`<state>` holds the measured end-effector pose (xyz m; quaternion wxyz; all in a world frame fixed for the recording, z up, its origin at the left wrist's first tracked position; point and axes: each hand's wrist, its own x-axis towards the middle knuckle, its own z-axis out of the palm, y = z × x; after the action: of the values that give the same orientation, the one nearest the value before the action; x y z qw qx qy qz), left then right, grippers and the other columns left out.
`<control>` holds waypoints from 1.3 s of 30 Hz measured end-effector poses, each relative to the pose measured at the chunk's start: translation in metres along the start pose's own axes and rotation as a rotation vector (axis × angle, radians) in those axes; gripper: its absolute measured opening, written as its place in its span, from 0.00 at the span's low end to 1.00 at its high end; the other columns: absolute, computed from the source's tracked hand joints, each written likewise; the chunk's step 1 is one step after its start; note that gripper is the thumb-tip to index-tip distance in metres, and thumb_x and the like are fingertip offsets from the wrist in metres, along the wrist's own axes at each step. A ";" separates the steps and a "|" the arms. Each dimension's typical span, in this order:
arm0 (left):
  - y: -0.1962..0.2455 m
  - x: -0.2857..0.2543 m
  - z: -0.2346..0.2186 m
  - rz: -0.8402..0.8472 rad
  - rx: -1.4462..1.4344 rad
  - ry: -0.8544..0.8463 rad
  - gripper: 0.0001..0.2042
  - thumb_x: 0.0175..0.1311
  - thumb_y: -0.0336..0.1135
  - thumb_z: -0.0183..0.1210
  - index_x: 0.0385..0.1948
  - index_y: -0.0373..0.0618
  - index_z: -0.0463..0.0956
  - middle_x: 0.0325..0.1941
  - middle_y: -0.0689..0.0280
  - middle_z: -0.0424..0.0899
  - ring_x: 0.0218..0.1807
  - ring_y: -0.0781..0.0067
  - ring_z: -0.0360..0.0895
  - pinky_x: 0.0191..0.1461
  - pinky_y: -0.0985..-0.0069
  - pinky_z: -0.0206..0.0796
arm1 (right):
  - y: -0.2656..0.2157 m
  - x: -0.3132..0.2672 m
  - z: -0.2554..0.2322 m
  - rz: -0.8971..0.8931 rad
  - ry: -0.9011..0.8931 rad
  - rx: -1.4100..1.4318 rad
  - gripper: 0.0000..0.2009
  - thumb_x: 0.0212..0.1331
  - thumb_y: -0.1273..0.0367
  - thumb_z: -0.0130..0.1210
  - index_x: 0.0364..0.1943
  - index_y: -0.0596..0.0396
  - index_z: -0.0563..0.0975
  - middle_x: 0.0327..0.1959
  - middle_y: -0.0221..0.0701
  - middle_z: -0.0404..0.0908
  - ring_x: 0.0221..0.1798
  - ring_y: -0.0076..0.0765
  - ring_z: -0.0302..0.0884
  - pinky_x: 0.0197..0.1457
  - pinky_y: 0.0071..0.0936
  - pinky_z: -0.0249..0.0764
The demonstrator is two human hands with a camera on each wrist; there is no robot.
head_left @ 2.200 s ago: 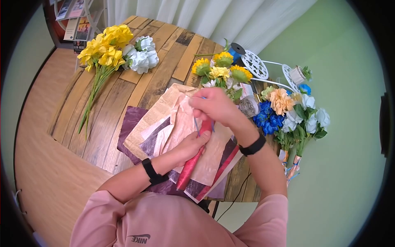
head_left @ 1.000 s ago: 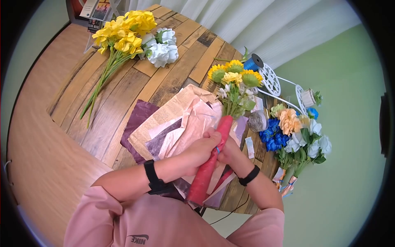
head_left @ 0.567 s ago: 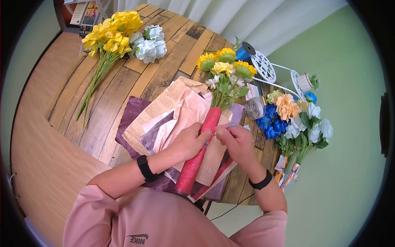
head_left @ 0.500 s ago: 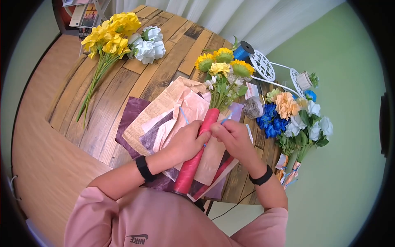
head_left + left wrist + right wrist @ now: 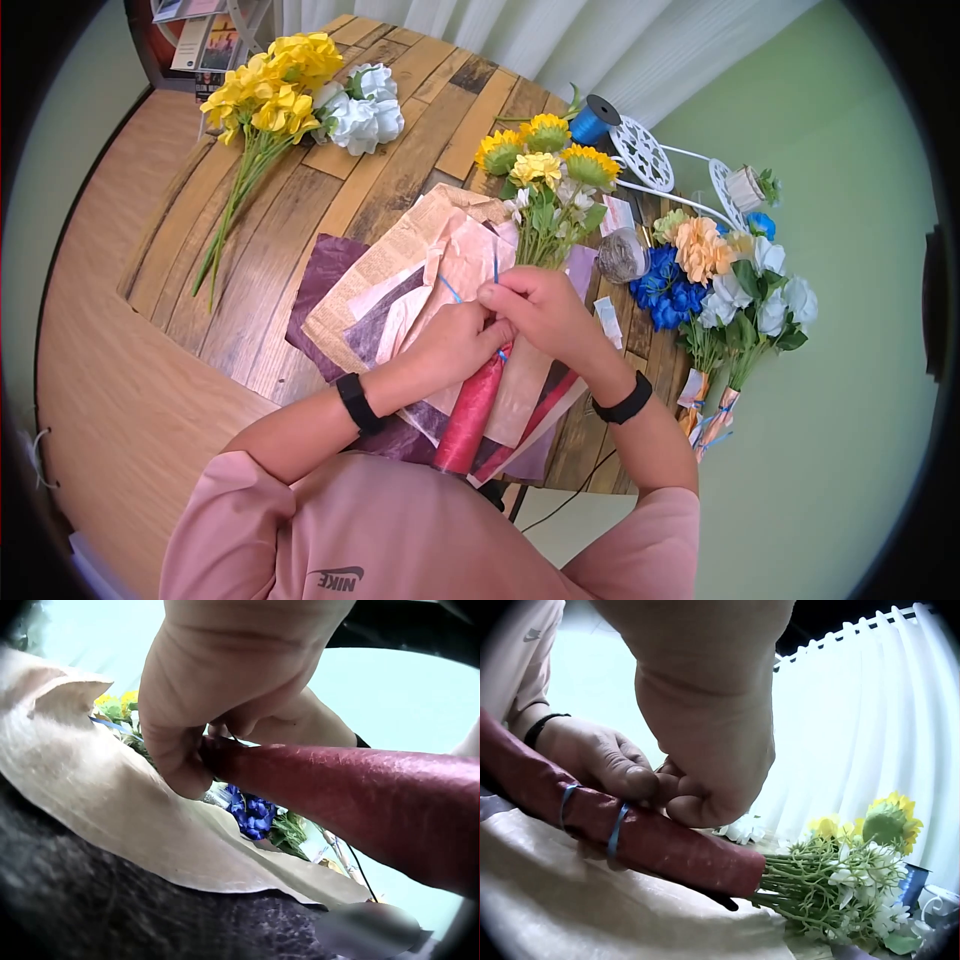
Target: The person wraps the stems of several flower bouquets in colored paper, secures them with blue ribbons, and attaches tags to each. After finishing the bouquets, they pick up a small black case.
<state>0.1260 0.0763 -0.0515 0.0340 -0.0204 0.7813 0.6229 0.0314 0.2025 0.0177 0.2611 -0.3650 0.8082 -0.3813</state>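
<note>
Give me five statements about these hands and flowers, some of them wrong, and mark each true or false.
1. The left hand is gripping a crinkled, deep-red paper wrap. True.
2. The right hand lies flat and idle. False: the right hand pinches thin blue ribbon.
3. Green stems with yellow and white flowers stick out of one end of the wrap. True.
4. The black-ended spool of blue ribbon is on the floor. False: the spool is on the wooden plank table.
5. The all-yellow bunch has its stems wrapped in paper. False: its long green stems are bare.
</note>
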 end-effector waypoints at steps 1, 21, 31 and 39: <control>0.000 -0.001 0.000 -0.002 -0.001 0.000 0.18 0.66 0.44 0.56 0.37 0.32 0.78 0.29 0.48 0.81 0.34 0.49 0.81 0.39 0.62 0.71 | -0.003 0.003 -0.001 0.005 0.000 0.016 0.13 0.64 0.65 0.56 0.30 0.63 0.80 0.22 0.28 0.76 0.26 0.20 0.72 0.29 0.22 0.68; -0.008 0.005 -0.001 -0.500 -1.485 -0.321 0.11 0.73 0.36 0.49 0.47 0.42 0.74 0.39 0.64 0.85 0.38 0.74 0.84 0.44 0.73 0.79 | 0.076 -0.011 0.030 0.529 -0.216 1.306 0.21 0.70 0.53 0.46 0.49 0.57 0.74 0.44 0.35 0.81 0.45 0.34 0.82 0.50 0.33 0.80; 0.003 0.004 -0.004 -0.518 -1.245 -0.334 0.07 0.68 0.35 0.57 0.44 0.50 0.75 0.38 0.69 0.85 0.37 0.75 0.84 0.42 0.75 0.79 | 0.039 -0.010 0.030 0.617 -0.212 1.254 0.29 0.64 0.47 0.53 0.56 0.57 0.71 0.45 0.37 0.80 0.46 0.32 0.81 0.53 0.31 0.78; -0.008 0.005 0.007 -0.579 -0.998 -0.357 0.08 0.65 0.38 0.61 0.43 0.53 0.77 0.35 0.68 0.85 0.28 0.82 0.81 0.31 0.82 0.78 | 0.071 -0.017 0.024 0.380 -0.416 1.261 0.20 0.65 0.57 0.55 0.48 0.62 0.76 0.39 0.38 0.81 0.37 0.32 0.82 0.41 0.29 0.82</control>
<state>0.1217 0.0812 -0.0617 0.3191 -0.1408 0.3395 0.8735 0.0304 0.2367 -0.0506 0.6353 -0.0610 0.4154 -0.6482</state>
